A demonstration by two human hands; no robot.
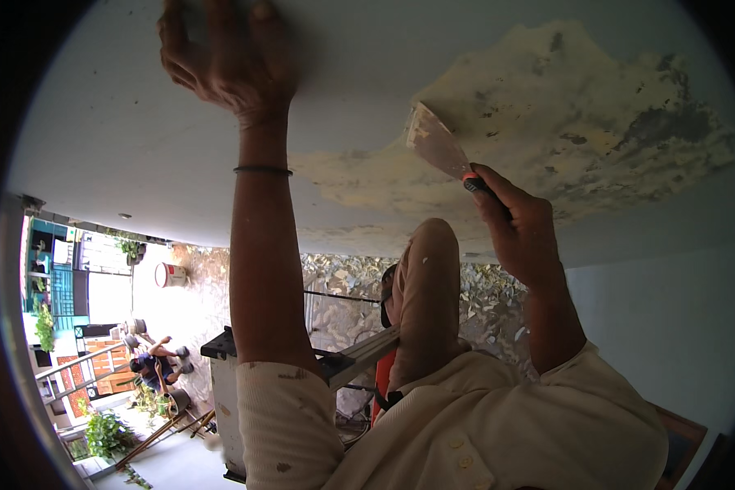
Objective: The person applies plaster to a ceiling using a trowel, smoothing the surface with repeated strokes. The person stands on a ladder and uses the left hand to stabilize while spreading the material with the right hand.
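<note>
My left hand (229,65) rests against a pale painted surface (139,139) at the upper left, its fingers apart and nothing held. A dark band circles that wrist. In my right hand (524,233) is a putty knife (441,147) with a black and red handle, gripped with the fingers wrapped round it. Its broad, smeared blade points up and left, the tip at the left edge of a bared patch (506,114). Yellowish and rough, with dark grey spots, this patch spreads to the right. Whether the blade edge touches it I cannot tell for sure.
Beneath me stands a metal ladder (366,351), close to my bent knee. Pale flakes (494,298) litter the ground below. Farther left are a white bucket (170,274), another person (157,367) sitting low, a second ladder (82,371) and green plants (110,431).
</note>
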